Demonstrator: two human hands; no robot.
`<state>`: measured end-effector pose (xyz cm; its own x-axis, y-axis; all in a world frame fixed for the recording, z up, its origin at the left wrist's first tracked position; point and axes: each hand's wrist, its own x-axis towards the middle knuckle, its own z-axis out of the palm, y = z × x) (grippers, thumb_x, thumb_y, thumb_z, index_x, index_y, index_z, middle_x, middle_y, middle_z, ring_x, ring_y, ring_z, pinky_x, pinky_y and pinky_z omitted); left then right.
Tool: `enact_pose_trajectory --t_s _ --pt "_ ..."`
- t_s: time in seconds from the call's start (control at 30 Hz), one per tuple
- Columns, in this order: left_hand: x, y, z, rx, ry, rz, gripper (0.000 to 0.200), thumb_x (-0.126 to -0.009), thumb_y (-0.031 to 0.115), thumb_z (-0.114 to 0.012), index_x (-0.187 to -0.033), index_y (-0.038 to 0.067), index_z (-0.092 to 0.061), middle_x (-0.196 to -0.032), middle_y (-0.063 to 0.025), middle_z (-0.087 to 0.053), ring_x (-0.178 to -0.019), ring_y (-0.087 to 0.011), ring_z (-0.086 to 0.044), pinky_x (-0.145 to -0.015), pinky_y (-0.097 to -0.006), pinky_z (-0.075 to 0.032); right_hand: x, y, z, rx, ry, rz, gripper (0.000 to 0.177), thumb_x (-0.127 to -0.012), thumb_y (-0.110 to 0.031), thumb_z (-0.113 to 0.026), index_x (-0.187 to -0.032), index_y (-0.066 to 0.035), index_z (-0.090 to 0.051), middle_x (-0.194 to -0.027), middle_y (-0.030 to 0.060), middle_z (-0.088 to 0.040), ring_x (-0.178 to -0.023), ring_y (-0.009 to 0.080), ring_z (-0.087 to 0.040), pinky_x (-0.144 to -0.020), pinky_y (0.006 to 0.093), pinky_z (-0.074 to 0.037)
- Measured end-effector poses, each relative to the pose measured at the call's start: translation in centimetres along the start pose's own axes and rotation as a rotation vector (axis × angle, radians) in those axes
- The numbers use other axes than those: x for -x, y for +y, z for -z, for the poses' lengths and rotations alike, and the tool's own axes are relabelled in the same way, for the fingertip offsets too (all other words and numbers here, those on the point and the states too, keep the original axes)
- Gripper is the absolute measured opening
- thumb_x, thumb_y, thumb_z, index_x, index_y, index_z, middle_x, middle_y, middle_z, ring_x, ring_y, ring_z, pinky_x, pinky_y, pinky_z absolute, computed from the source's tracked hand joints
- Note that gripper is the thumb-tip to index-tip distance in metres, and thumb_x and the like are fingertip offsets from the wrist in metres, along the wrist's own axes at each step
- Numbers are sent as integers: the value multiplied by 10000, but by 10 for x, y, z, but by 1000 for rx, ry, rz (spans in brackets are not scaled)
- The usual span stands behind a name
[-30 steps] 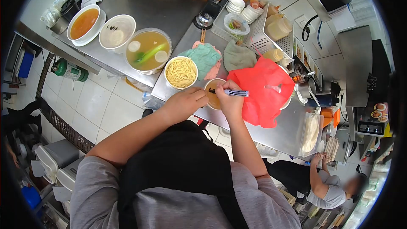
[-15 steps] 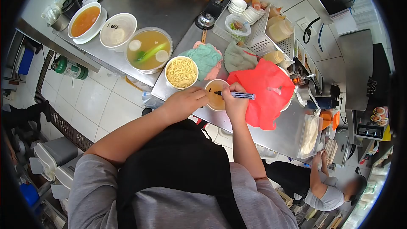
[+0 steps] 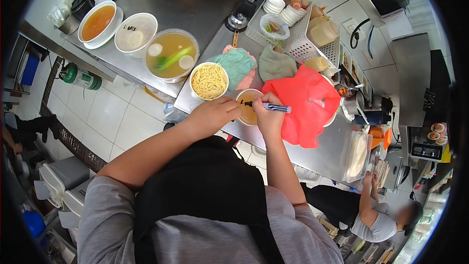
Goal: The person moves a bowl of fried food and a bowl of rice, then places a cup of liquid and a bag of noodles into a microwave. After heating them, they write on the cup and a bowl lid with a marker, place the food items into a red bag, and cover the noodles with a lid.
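My right hand grips a marker pen, its black tip on the clear lid of a small round container. Orange-brown contents show through that lid, and short black strokes are on it. Curled fingers of my left hand rest against the container's left rim. Just beyond the left hand stands an open white tub of noodles. Right beside my right hand lies a red plastic bag, bunched over a white container mostly hidden under it.
Green and pink cloths lie behind the noodles. Left of them stand a soup tub, a lidded white tub and a bowl of orange soup. A perforated basket holds bottles. Another person works at right.
The marker and my right hand have shifted slightly left, and the black marking on the lid has grown. At far left, another person's leg has moved further into view.
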<state>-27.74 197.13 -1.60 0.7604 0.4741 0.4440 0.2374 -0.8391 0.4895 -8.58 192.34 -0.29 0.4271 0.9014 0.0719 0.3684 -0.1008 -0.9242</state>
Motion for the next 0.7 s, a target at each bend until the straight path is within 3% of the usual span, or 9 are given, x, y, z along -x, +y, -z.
enact_pose_trajectory --t_s 0.7 --pt "-2 2 5 20 -22 4 181 -775 44 -622 -948 45 -569 -1075 -62 -626 -1037 -243 -622 -766 -325 -565 0 -5 8 58 -24 2 292 -857 -132 -700 -663 -30 -508 -572 -8 -482 -534 64 -417 -492 262 -342"
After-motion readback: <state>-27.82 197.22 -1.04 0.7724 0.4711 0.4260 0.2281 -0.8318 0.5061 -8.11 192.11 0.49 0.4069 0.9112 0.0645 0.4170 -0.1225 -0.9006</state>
